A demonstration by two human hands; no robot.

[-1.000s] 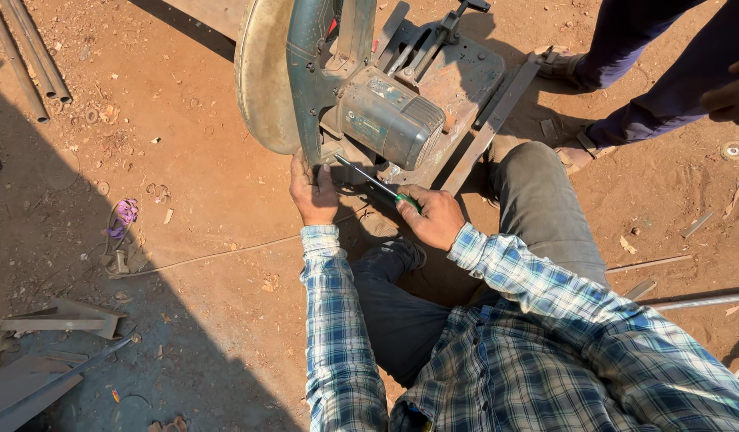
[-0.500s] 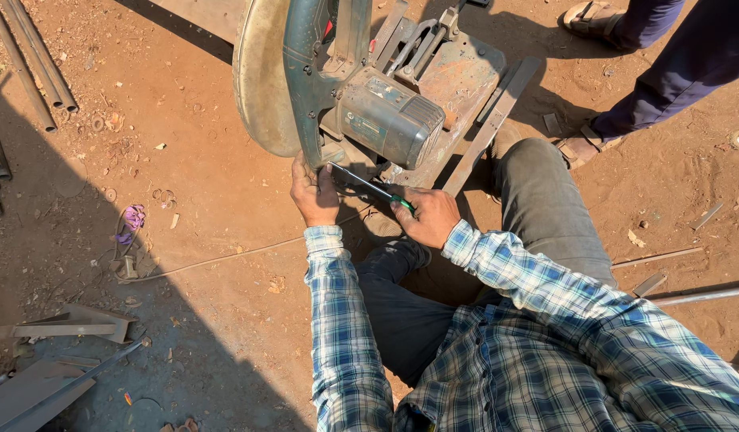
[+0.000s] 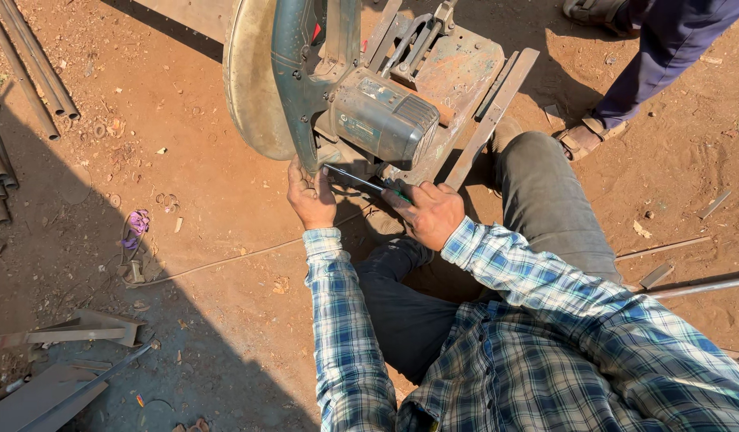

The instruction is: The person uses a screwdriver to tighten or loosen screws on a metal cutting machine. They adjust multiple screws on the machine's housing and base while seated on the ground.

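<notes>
Person crouched on red dirt ground (image 3: 209, 232) at a chop saw (image 3: 361, 104). Right hand (image 3: 432, 212), fingers wrapped around a green-handled screwdriver (image 3: 365, 182); its shaft runs left, tip under the saw's blade guard (image 3: 293, 80). Left hand (image 3: 311, 194) presses against guard's lower edge, fingers curled, holding nothing. Steel pipes (image 3: 25, 56) lie well apart, left

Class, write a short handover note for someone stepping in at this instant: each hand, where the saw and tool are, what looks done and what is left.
Left hand: braced against the chop saw at the foot of its blade guard.
Right hand: closed on a screwdriver, tip pointing to the saw under the motor.
Saw: on bare dirt, head raised, in front of the seated person's knees.
Done: tool set at the saw.
Left: whatever the tip works on is hidden; no removed part shows.
</notes>
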